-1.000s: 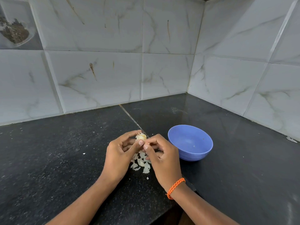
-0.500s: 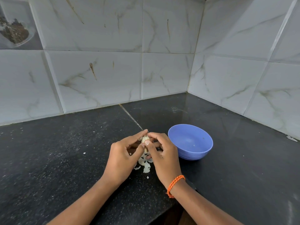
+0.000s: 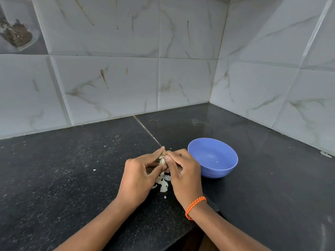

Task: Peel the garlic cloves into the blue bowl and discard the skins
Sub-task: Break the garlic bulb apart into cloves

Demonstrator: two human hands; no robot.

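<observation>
Both hands pinch one piece of garlic (image 3: 162, 159) between them, just above the black counter (image 3: 72, 178). Taking things from the left: the left hand (image 3: 138, 175) curls its fingers round the garlic's near side, forefinger reaching up to the rooty tuft at the top; the garlic stands roughly upright between the hands, root end up and long axis near vertical; the right hand (image 3: 182, 172) closes on it from the other side, thumb pressed against the pale flank. Directly below lies a small heap of skins (image 3: 163, 183) on the counter. Further right, just beside the right hand, sits the blue bowl (image 3: 213, 158), which looks to hold only a speck or two. The bowl lies to the right of the grip, so the right hand is the nearer one to drop a freed clove in; whether any clove is loose yet is hidden by the fingers
</observation>
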